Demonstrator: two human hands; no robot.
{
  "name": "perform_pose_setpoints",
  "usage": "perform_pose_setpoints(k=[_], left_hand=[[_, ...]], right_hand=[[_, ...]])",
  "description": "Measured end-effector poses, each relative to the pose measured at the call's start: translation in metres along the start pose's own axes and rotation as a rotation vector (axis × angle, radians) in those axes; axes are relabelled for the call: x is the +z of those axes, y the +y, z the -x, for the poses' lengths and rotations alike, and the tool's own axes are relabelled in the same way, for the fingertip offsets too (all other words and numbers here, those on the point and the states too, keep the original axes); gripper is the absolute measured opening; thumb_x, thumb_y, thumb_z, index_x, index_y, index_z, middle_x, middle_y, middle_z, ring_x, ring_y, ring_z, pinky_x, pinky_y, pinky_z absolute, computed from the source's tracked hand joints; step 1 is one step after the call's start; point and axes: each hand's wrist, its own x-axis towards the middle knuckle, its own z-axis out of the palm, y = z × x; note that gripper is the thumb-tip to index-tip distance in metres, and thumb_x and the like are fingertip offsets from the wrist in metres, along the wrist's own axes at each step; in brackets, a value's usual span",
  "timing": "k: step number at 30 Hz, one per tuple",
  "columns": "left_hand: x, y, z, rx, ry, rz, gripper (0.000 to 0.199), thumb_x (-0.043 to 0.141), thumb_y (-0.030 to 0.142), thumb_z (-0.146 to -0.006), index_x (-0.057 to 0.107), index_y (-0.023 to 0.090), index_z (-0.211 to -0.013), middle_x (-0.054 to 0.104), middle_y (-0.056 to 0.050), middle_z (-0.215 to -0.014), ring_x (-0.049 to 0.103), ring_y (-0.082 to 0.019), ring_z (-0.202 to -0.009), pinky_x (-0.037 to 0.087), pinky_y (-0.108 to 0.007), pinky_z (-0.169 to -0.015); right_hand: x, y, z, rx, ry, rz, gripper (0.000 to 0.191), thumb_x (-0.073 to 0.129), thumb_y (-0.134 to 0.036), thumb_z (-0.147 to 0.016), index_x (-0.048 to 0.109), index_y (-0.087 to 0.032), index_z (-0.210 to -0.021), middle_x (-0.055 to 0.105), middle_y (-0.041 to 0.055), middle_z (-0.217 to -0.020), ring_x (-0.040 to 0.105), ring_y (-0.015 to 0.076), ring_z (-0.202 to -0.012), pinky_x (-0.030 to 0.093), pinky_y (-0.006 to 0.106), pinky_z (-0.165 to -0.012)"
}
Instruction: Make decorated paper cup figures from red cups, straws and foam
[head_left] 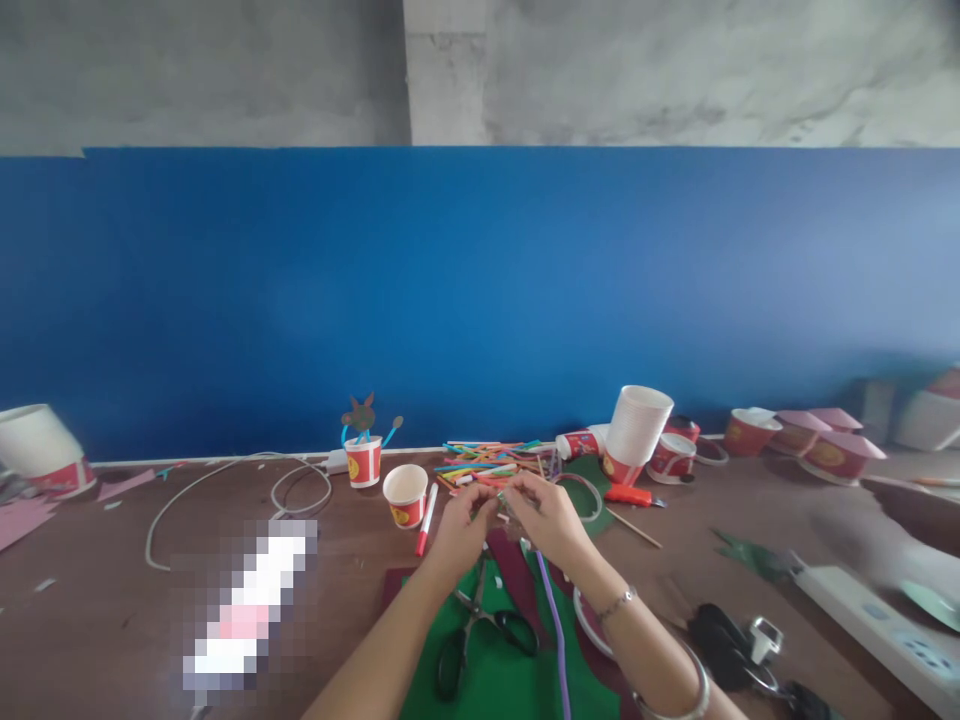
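Two bare hands meet at the centre of a brown table, fingertips narrowed in a pinch. Left hand (466, 520) and right hand (541, 508) both seem to grip a small piece (501, 496), too tiny to identify.

With the hands as the clock's centre, a cup with a paper figure (365, 462) stands at 10 o'clock and looks finished. A plain cup (406, 502) at 9 o'clock carries no figure. The pinched piece is joined to neither cup, so the work seems partway along.

Scissors (472, 612) lie at 6 o'clock on a green sheet (517, 690), just beside a purple strip (553, 625).

For movement, a blue partition (480, 300) closes the back edge at 12. Coloured sticks (480, 462) crowd 11 to 12, a cup stack (637, 430) 2. Brown tabletop (352, 580) gives more room at 8.
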Motion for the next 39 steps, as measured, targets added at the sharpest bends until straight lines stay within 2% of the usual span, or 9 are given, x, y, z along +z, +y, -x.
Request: perform_pose_setpoints(k=[4, 10, 15, 19, 24, 28, 31, 35, 39], left_hand=[[0.002, -0.001, 0.000, -0.004, 0.029, 0.058, 0.022, 0.057, 0.037, -0.078, 0.060, 0.016, -0.080, 0.060, -0.001, -0.070, 0.055, -0.014, -0.065, 0.045, -0.024, -0.062], [0.000, 0.007, -0.002, -0.043, 0.108, 0.098, 0.027, 0.058, 0.043, -0.076, 0.059, 0.016, -0.080, 0.060, 0.000, -0.069, 0.056, -0.014, -0.063, 0.045, -0.025, -0.061], [-0.004, 0.003, -0.003, -0.019, 0.230, -0.088, 0.023, 0.055, 0.039, -0.079, 0.059, 0.016, -0.080, 0.061, -0.001, -0.071, 0.056, -0.015, -0.068, 0.043, -0.025, -0.063], [-0.006, -0.003, -0.002, -0.029, 0.245, -0.187, 0.022, 0.048, 0.035, -0.084, 0.059, 0.016, -0.087, 0.062, -0.001, -0.072, 0.057, -0.016, -0.066, 0.042, -0.026, -0.062], [-0.003, -0.002, 0.003, 0.187, 0.287, -0.442, 0.017, 0.041, 0.022, -0.086, 0.058, 0.018, -0.091, 0.064, -0.007, -0.088, 0.059, -0.020, -0.085, 0.045, -0.033, -0.075], [-0.001, -0.009, 0.006, 0.485, 0.263, -0.646, 0.018, 0.040, 0.011, -0.084, 0.054, 0.018, -0.094, 0.061, -0.008, -0.089, 0.058, -0.021, -0.086, 0.048, -0.036, -0.076], [-0.001, -0.018, 0.004, 0.627, 0.293, -0.757, 0.025, 0.037, 0.005, -0.083, 0.051, 0.018, -0.100, 0.059, -0.008, -0.090, 0.057, -0.021, -0.087, 0.049, -0.037, -0.075], [-0.002, -0.025, 0.002, 0.663, 0.273, -0.835, 0.028, 0.037, 0.004, -0.081, 0.050, 0.019, -0.100, 0.057, -0.007, -0.087, 0.055, -0.021, -0.084, 0.049, -0.038, -0.073], [-0.005, -0.021, 0.003, 0.578, 0.221, -0.804, 0.022, 0.039, 0.008, -0.082, 0.053, 0.019, -0.095, 0.058, -0.008, -0.089, 0.055, -0.022, -0.087, 0.047, -0.038, -0.076]], right_hand=[[0.000, 0.001, -0.001, 0.015, -0.005, -0.011, 0.021, 0.047, -0.034, -0.082, 0.059, -0.020, -0.073, 0.055, -0.0028, -0.054, 0.050, 0.0113, -0.048, 0.040, 0.020, -0.048], [-0.001, 0.000, 0.000, 0.012, -0.020, -0.002, 0.022, 0.049, -0.033, -0.081, 0.064, -0.020, -0.091, 0.062, -0.0017, -0.058, 0.054, 0.0132, -0.052, 0.041, 0.022, -0.052], [-0.002, -0.011, 0.003, -0.041, 0.010, 0.133, 0.023, 0.051, -0.028, -0.077, 0.064, -0.021, -0.095, 0.063, -0.0019, -0.058, 0.059, 0.0160, -0.059, 0.043, 0.024, -0.059], [-0.002, -0.020, 0.008, -0.123, 0.058, 0.189, 0.025, 0.052, -0.026, -0.077, 0.061, -0.021, -0.100, 0.061, -0.0029, -0.057, 0.061, 0.0187, -0.071, 0.043, 0.032, -0.078], [0.000, -0.027, 0.014, -0.234, 0.034, 0.137, 0.028, 0.052, -0.025, -0.080, 0.059, -0.023, -0.107, 0.063, 0.0004, -0.072, 0.060, 0.0211, -0.084, 0.041, 0.037, -0.083], [0.003, -0.025, 0.017, -0.294, 0.033, 0.120, 0.030, 0.054, -0.024, -0.080, 0.059, -0.025, -0.109, 0.065, 0.0023, -0.085, 0.058, 0.0212, -0.089, 0.042, 0.037, -0.085], [0.004, -0.022, 0.018, -0.283, 0.022, 0.073, 0.030, 0.055, -0.026, -0.080, 0.058, -0.026, -0.110, 0.065, 0.0033, -0.096, 0.057, 0.0211, -0.093, 0.044, 0.036, -0.085], [0.006, -0.018, 0.018, -0.246, 0.004, 0.009, 0.028, 0.055, -0.028, -0.081, 0.058, -0.026, -0.109, 0.064, 0.0041, -0.103, 0.057, 0.0207, -0.094, 0.045, 0.036, -0.085], [0.007, -0.016, 0.016, -0.189, -0.023, -0.057, 0.028, 0.054, -0.030, -0.081, 0.058, -0.023, -0.108, 0.065, 0.0055, -0.100, 0.060, 0.0200, -0.090, 0.048, 0.034, -0.080]])
